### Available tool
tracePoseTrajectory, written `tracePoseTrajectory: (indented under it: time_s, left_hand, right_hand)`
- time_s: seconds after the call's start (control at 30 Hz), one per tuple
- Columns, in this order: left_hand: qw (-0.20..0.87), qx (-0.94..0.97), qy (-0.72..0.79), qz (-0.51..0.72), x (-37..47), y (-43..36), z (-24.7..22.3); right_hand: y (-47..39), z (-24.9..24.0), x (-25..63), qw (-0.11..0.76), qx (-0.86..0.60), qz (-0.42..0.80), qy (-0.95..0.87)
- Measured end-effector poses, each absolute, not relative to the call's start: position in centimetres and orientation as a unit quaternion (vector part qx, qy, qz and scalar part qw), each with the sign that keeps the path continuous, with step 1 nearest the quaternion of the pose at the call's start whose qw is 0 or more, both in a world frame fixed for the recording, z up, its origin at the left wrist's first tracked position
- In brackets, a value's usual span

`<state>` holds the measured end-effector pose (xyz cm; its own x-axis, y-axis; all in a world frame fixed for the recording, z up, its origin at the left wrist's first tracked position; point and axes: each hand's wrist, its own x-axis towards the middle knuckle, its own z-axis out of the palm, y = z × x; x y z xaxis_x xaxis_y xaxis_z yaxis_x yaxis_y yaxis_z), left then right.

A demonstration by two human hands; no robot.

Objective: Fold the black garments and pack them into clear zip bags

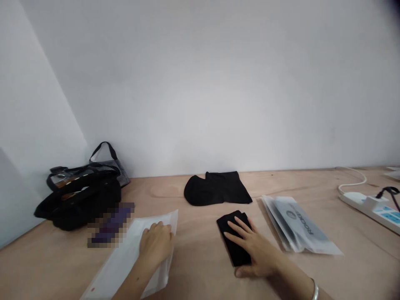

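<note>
My right hand point(250, 243) lies with its fingers spread over a folded black cloth point(236, 254), which is flat on the table. My left hand point(158, 241) is curled closed at the upper part of a frosted white plastic bag point(125, 258); the fingertips are hidden under the hand. Beyond my hands, a black fabric piece point(217, 189) that looks like a balaclava is spread out flat. To the right of the folded cloth rests a frosted bag point(296, 225) with printed lettering and dark contents.
An open black bag point(87, 204) stands at the left, with a striped bag point(123, 171) behind it. Beside it lies a blurred-out purple object point(112, 225). On the right is a white power strip point(368, 206) with a plug and cables. A wall point(218, 91) bounds the wooden table point(200, 266).
</note>
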<state>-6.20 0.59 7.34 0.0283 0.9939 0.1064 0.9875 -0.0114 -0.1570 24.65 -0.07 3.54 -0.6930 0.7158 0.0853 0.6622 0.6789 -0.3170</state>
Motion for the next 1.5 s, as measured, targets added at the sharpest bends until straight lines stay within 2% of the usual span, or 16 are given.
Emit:
tracePoseTrajectory:
  time_s: [0.2,0.47,0.53,0.7,0.83,1.0,1.33,1.5]
  left_hand:
    - [-0.032,-0.783,-0.607,-0.132,0.8,2.0,5.2]
    - [-0.068,-0.78,-0.597,-0.178,5.8,2.8,1.3]
    - [-0.07,-0.776,-0.6,-0.181,5.9,2.8,0.9]
    - [-0.085,-0.781,-0.593,-0.179,5.2,3.3,0.3]
    - [-0.096,-0.782,-0.588,-0.184,5.0,3.4,0.0]
    - [-0.104,-0.776,-0.59,-0.197,5.1,3.2,0.0]
    - [-0.112,-0.782,-0.56,-0.248,4.7,3.3,0.7]
    - [-0.103,-0.802,-0.536,-0.244,5.2,2.4,2.1]
  right_hand:
    - [0.5,1.3,24.4,0.114,-0.469,0.161,-0.861]
    - [0.4,-1.1,22.2,0.261,-0.578,0.182,-0.751]
    - [-0.1,-1.2,21.6,0.271,-0.577,0.188,-0.747]
    - [-1.1,1.1,21.6,0.203,-0.529,0.178,-0.804]
    - [0.2,3.4,22.4,0.194,-0.468,0.129,-0.853]
    - [2.0,3.1,22.2,0.146,-0.405,0.135,-0.892]
    - [2.5,3.5,21.4,0.108,-0.435,0.164,-0.879]
    - [1.2,2.1,19.0,0.127,-0.532,0.151,-0.824]
